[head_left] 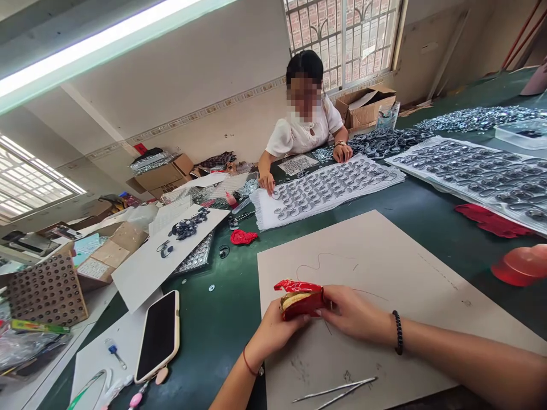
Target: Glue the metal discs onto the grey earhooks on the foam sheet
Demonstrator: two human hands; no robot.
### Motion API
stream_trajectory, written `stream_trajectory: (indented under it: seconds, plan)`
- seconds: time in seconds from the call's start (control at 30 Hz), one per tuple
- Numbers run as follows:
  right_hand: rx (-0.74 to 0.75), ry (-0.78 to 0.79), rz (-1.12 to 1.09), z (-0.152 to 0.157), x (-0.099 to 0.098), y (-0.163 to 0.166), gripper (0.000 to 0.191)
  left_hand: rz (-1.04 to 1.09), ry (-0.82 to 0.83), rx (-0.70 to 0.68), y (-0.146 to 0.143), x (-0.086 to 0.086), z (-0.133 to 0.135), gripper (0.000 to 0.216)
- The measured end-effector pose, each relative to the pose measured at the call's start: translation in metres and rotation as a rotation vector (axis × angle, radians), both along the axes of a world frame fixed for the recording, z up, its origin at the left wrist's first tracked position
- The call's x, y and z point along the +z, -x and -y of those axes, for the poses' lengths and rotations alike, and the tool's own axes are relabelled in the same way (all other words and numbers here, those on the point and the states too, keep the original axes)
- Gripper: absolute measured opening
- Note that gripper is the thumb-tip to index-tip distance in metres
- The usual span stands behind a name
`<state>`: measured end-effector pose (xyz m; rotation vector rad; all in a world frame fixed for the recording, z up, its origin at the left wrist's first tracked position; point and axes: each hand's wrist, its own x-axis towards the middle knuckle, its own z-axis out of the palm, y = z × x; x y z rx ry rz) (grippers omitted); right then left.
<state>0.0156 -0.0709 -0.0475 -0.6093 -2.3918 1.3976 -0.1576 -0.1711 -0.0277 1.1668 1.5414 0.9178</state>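
A torn red snack packet (304,308) with a pale yellow, cake-like piece (294,298) showing in its opening is held over the large grey-beige board (397,267). My left hand (274,330) grips the packet's left side, its fingers closed on it. At the other end, my right hand (361,316) pinches the wrapper between thumb and fingers. Part of the contents stays hidden inside. Metal tweezers (342,389) lie on the board below my hands. A thin dark thread or line curves across the board beyond the packet.
Across the green table (233,273) a co-worker (301,131) touches a white sheet (267,213) bearing rows of dark curved pieces. A phone (158,336) lies at left, near a white board (171,256) with dark pieces. A red translucent object (519,266) stands at right.
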Motion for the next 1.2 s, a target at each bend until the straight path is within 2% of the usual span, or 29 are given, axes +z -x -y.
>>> stream_trajectory:
  seconds: [0.23, 0.4, 0.63, 0.9, 1.2]
  plan:
    - [-0.017, -0.006, -0.009, -0.0006, 0.0007, 0.0006, 0.014, -0.006, -0.033, -0.007, 0.0027, -0.0062, -0.0012, 0.022]
    - [0.003, 0.023, -0.058, 0.0002, 0.0034, 0.001, 0.023, -0.02, -0.017, 0.005, 0.0037, -0.0072, -0.0012, 0.024]
    - [0.008, 0.033, -0.056, 0.0007, 0.0, 0.0021, 0.026, -0.007, -0.014, 0.01, 0.0015, -0.0044, -0.0018, 0.026]
    - [-0.024, -0.018, 0.002, -0.0001, 0.0007, 0.0019, 0.016, -0.005, -0.046, -0.002, 0.0027, -0.0069, -0.0016, 0.025]
    - [-0.001, 0.026, -0.021, 0.0003, 0.0004, 0.0005, 0.027, -0.003, -0.01, 0.033, 0.0012, -0.0039, -0.0004, 0.029]
